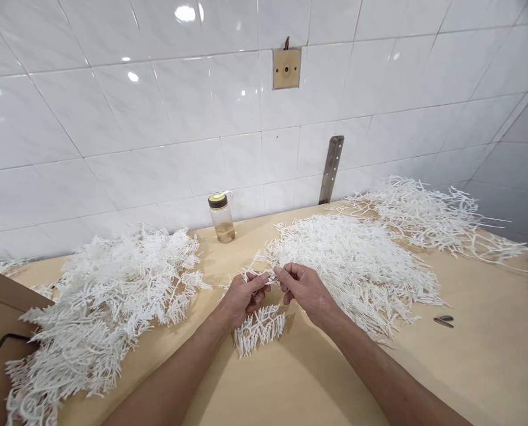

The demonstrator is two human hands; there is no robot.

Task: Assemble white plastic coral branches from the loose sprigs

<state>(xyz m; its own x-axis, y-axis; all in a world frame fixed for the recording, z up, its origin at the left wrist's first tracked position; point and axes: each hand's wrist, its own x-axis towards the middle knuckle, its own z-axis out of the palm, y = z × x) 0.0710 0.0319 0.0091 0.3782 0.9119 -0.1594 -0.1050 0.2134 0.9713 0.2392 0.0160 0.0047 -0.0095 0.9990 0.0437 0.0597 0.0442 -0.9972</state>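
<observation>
Both of my hands meet over the middle of the table. My left hand (pixel 248 296) is closed on a white branched plastic strand piece (pixel 260 329), whose comb-like prongs hang below the palm and also stick out above the fingers. At the strand's upper part, my right hand (pixel 300 287) pinches with thumb and forefinger close to the left fingertips. What exactly lies between the right fingers is too small to make out. Just beyond my right hand spreads a pile of short white pieces (pixel 347 260). A larger heap of branched white pieces (pixel 113 302) lies to the left.
Longer white strands (pixel 427 216) lie at the back right. A bottle (pixel 223 222) with some liquid stands near the tiled wall. Small dark snips (pixel 443 320) rest at the right. A cardboard box (pixel 2 313) is at the left edge; a metal bracket (pixel 331 168) leans by the wall.
</observation>
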